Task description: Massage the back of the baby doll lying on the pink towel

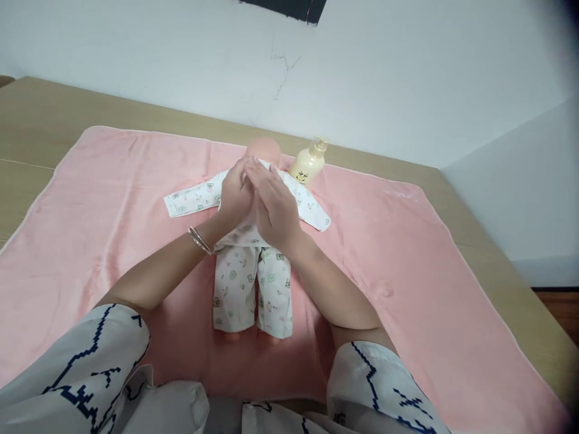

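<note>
A baby doll in a white printed shirt and trousers lies on its back on a pink towel. Both my hands rest on the doll's chest near the collar. My left hand, with bangles at the wrist, has its fingers curled and pinches the shirt fabric. My right hand lies over the shirt front with fingers together, pressing on the cloth. The doll's torso is hidden under my hands.
A cream pump bottle lies on the towel just right of the doll's head. The towel covers a wooden table set against a white wall. The table's right edge drops to the floor.
</note>
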`<move>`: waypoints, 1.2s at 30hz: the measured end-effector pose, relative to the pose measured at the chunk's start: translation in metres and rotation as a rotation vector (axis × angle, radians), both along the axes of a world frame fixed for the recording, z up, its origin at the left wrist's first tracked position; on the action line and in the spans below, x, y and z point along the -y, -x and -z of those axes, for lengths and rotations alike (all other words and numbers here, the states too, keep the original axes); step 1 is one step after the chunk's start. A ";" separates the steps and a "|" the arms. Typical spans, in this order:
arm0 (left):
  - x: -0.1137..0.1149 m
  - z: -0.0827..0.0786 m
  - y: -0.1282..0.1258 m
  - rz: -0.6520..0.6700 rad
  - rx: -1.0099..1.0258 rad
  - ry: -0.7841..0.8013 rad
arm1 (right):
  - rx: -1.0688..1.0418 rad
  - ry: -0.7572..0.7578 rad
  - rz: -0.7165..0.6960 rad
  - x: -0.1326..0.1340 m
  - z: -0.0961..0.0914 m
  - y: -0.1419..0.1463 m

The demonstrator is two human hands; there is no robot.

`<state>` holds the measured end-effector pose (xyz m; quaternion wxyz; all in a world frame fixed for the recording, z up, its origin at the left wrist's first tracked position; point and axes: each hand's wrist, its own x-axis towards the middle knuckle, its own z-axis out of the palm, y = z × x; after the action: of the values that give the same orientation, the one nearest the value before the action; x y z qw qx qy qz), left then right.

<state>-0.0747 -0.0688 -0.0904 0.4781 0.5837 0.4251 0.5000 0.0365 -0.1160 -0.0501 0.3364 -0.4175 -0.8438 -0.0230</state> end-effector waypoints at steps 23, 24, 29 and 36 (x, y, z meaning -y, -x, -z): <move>-0.041 0.056 0.007 -0.411 -0.346 -0.383 | 0.244 0.269 0.168 -0.040 0.038 -0.002; -0.041 0.056 0.007 -0.411 -0.343 -0.380 | 0.227 0.292 0.149 -0.046 0.039 -0.007; -0.040 0.056 0.005 -0.413 -0.321 -0.372 | 0.071 0.322 0.348 -0.062 0.039 -0.027; -0.042 0.056 0.007 -0.401 -0.369 -0.393 | 0.250 0.262 0.260 -0.031 0.038 0.002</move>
<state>-0.0819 -0.0265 -0.1460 0.1633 0.6502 0.5063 0.5425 0.0341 -0.0848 -0.0880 0.1661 -0.5568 -0.8139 -0.0081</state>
